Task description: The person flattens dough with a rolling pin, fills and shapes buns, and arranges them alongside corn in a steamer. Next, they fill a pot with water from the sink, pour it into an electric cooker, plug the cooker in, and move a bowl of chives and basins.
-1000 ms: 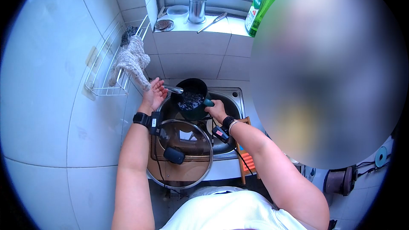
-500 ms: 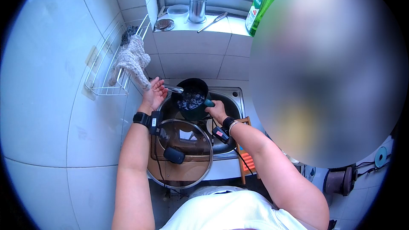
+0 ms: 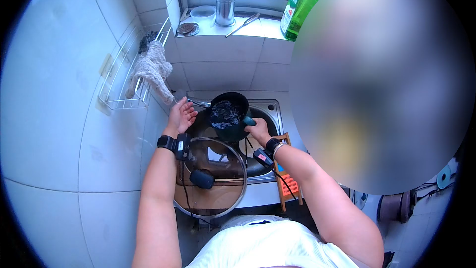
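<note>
A white wire rack [image 3: 115, 104] hangs on the wall at far left, a pale cloth [image 3: 152, 67] draped over it. Next comes the left hand [image 3: 183, 116], palm up with fingers loosely curled and nothing visible in it; whether it touches the tap [image 3: 198, 102] beside it, I cannot tell. A glass lid [image 3: 213, 203] lies across the near edge of the sink [image 3: 278, 121]. Right of the tap, the dark pot [image 3: 231, 133], with liquid inside, is over the sink. The right hand [image 3: 258, 130] is closed around its green handle [image 3: 249, 120].
</note>
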A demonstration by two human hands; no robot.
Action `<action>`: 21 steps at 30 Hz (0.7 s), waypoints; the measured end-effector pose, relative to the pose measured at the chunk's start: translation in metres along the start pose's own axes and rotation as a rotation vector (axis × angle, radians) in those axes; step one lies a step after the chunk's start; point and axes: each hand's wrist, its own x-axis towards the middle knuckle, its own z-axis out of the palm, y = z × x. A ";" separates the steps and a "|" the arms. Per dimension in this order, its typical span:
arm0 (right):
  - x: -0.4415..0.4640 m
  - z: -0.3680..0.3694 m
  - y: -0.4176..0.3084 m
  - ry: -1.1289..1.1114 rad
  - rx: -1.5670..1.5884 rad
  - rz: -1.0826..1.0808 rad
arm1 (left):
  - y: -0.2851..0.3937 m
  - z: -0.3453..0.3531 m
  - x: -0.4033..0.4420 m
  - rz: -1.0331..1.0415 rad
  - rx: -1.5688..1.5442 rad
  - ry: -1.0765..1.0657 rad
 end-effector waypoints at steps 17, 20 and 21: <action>-0.216 -0.166 -0.050 0.067 0.410 -0.007 | -0.018 0.025 -0.064 0.044 -0.085 0.026; -0.288 -0.207 -0.037 0.090 0.530 -0.031 | -0.041 0.046 -0.103 0.036 -0.096 -0.069; -0.316 -0.222 -0.036 0.091 0.565 0.000 | -0.054 0.056 -0.117 0.026 -0.075 -0.098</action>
